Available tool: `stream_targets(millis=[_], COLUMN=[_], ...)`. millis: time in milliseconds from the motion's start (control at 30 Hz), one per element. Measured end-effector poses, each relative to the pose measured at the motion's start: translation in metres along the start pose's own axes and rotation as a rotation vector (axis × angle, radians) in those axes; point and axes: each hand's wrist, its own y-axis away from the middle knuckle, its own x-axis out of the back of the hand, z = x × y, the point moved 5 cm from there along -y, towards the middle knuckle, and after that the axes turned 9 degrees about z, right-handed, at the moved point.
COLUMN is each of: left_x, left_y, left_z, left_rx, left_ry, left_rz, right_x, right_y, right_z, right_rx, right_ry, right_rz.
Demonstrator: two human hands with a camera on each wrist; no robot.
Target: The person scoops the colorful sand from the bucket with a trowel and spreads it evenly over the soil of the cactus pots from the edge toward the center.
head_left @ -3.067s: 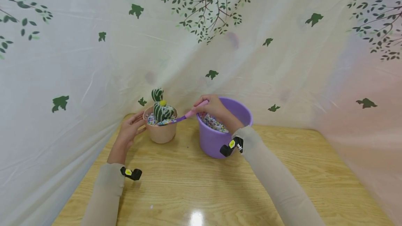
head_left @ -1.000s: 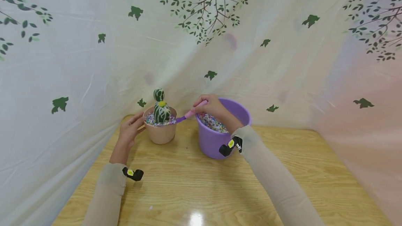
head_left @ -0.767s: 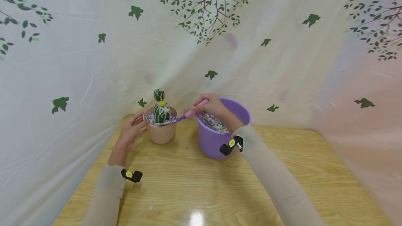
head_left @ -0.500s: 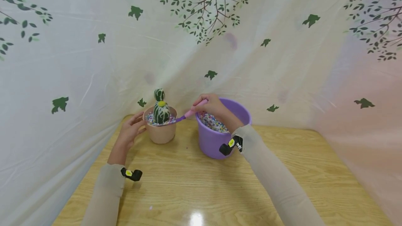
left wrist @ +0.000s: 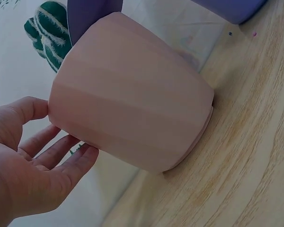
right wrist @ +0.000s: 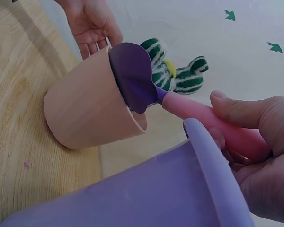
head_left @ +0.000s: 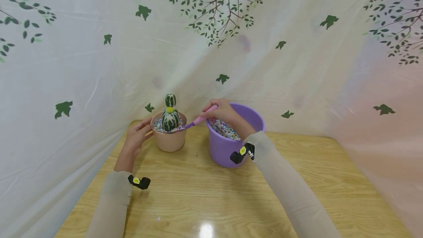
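Note:
A pink-handled trowel (right wrist: 213, 123) with a purple blade is held in my right hand (head_left: 223, 113), above the rim of the purple bucket (head_left: 224, 151). The blade reaches over the beads inside the peach pot (head_left: 169, 142), along the rim nearest me. A striped green cactus (head_left: 170, 119) with a yellow flower stands upright in the pot among multicoloured beads (head_left: 158, 124). My left hand (head_left: 136, 137) rests its fingertips and thumb on the pot's left side, fingers loosely extended, as the left wrist view (left wrist: 52, 165) shows.
More multicoloured beads (head_left: 224, 129) lie in the bucket. A loose pink bead (right wrist: 26, 164) sits on the wooden table (head_left: 185, 190). Behind stands a white curtain (head_left: 195, 65) printed with leaves and branches.
Three seconds ago the cactus leaned; now it stands straighter, its top having shifted right. The trowel blade has settled slightly lower at the pot's near rim. Both hands keep nearly the same places.

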Motion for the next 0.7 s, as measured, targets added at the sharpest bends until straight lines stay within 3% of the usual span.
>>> stream_targets(millis=[300, 700], left_x=[-0.0007, 0.0004], left_y=[0.0003, -0.0021], left_z=[0.0002, -0.0051], left_rx=[-0.011, 0.003], left_ry=[0.005, 0.069], left_rz=[0.004, 0.073], right_x=[-0.0001, 0.0028], right_y=[-0.0007, -0.0019], right_z=[0.0003, -0.0018], right_rx=[0.009, 0.002], right_ry=[0.002, 0.047], right_rz=[0.003, 0.017])
